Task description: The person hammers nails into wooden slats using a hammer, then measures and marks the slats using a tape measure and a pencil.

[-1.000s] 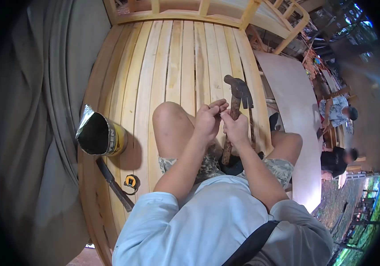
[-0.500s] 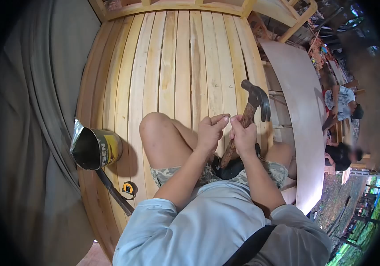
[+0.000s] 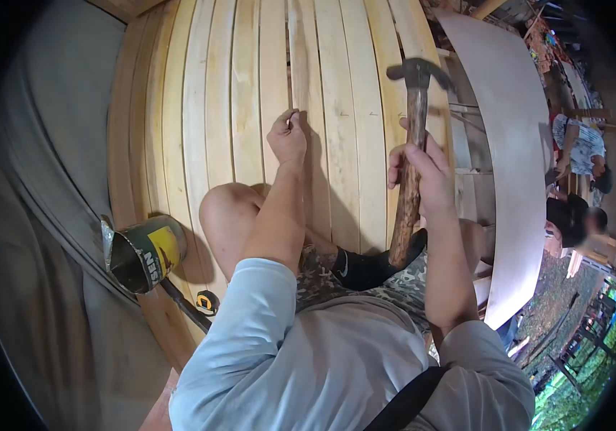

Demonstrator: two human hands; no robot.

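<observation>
My right hand (image 3: 430, 172) is wrapped round the wooden handle of a claw hammer (image 3: 410, 194). The hammer stands nearly upright above the slats, its dark metal head (image 3: 417, 74) at the top. My left hand (image 3: 288, 140) is closed in a pinch, low over the wooden slats (image 3: 247, 93), near a dark gap between two of them. Whatever its fingertips hold is too small to make out. A few small marks or nails (image 3: 373, 113) show on the slats to the right of my left hand.
An open tin can (image 3: 153, 251) lies tilted at the left edge, with a dark bar (image 3: 184, 305) and a tape measure (image 3: 207, 302) near it. Grey cloth (image 3: 56, 215) hangs on the left. A pale board (image 3: 513, 165) runs along the right. Two people (image 3: 581, 147) are beyond it.
My hands were close together in front of the hammer; they have moved apart. The left has reached forward to the slats, and the right has lifted the hammer upright. The view has shifted slightly.
</observation>
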